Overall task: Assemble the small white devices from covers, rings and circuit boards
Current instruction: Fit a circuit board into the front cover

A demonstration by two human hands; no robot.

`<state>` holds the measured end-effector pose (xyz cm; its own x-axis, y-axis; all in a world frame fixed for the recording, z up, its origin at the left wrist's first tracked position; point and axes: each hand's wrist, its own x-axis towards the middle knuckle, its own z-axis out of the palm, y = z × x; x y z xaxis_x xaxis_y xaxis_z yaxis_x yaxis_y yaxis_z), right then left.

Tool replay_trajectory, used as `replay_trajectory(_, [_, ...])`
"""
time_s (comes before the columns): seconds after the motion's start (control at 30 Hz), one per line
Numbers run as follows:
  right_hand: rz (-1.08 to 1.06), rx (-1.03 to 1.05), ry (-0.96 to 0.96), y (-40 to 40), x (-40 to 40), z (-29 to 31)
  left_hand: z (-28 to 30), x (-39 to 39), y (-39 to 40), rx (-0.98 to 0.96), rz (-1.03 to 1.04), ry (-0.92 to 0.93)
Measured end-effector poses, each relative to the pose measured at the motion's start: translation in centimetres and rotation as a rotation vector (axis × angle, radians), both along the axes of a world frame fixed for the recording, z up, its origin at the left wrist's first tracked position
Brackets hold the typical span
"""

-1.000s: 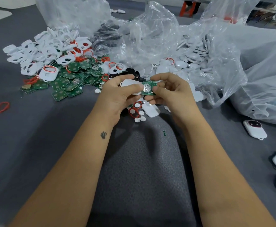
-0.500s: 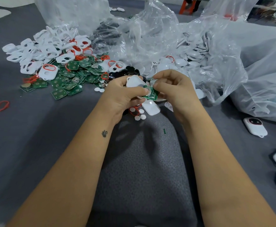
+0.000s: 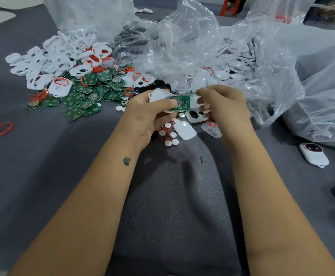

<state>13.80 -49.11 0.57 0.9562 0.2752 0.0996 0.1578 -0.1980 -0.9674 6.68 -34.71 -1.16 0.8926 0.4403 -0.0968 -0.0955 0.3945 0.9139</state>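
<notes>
My left hand [image 3: 148,116] grips a white cover [image 3: 158,95] with a green circuit board [image 3: 181,103] lying on it, thumb pressing the board's left end. My right hand [image 3: 222,104], blurred, has its fingers curled at the board's right end beside a small white piece [image 3: 194,100]; whether it pinches that piece I cannot tell. Below the hands lie a closed white cover [image 3: 184,130], a cover with holes [image 3: 194,116], small white discs [image 3: 170,142] and a red ring [image 3: 163,134].
At the back left lie heaps of white covers [image 3: 43,62], green boards [image 3: 87,100] and red rings. Clear plastic bags [image 3: 232,52] with more white parts fill the back right. Finished devices [image 3: 313,155] lie at the right. A lone red ring [image 3: 4,128] lies far left.
The board has turned flat, showing its round metal cell, and now lies level on the cover. My right hand has drawn slightly right and lifted from the board.
</notes>
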Motion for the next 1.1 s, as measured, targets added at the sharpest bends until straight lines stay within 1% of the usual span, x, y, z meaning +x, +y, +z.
replay_trajectory(0.07, [0.133,0.01,0.034,0.8,-0.8,0.0,-0.1,0.0,0.1,-0.001,0.016,-0.001])
replay_trajectory(0.1, [0.152,0.012,0.021,1.1,-1.0,-0.1,-0.2,0.0,0.1,0.001,0.018,-0.003])
replay_trajectory(0.27, [0.11,0.094,0.048,1.2,-1.0,-0.2,-0.1,0.2,0.0,-0.052,0.005,0.003])
replay_trajectory(0.3, [0.102,0.123,0.056,1.1,-0.9,-0.2,0.0,0.2,0.0,-0.084,0.002,0.014])
replay_trajectory(0.4, [0.081,0.218,0.08,0.9,-0.9,-0.2,0.5,0.1,0.1,-0.273,-0.034,0.037])
replay_trajectory(0.43, [0.074,0.232,0.086,0.9,-0.9,-0.2,0.6,0.1,0.2,-0.31,-0.053,0.041])
replay_trajectory(0.6, [0.067,0.259,0.078,1.5,-1.3,-0.2,0.7,0.0,0.1,-0.379,-0.108,0.044])
replay_trajectory(0.7, [0.06,0.248,0.043,1.9,-1.6,-0.2,0.5,0.1,0.0,-0.384,-0.123,0.049])
replay_trajectory(0.93, [-0.02,0.099,-0.027,2.8,-1.9,-0.4,0.5,0.1,0.0,-0.427,-0.156,0.018])
replay_trajectory(1.1, [-0.05,0.08,-0.049,3.1,-1.8,-0.5,0.3,0.1,0.1,-0.448,-0.173,0.004])
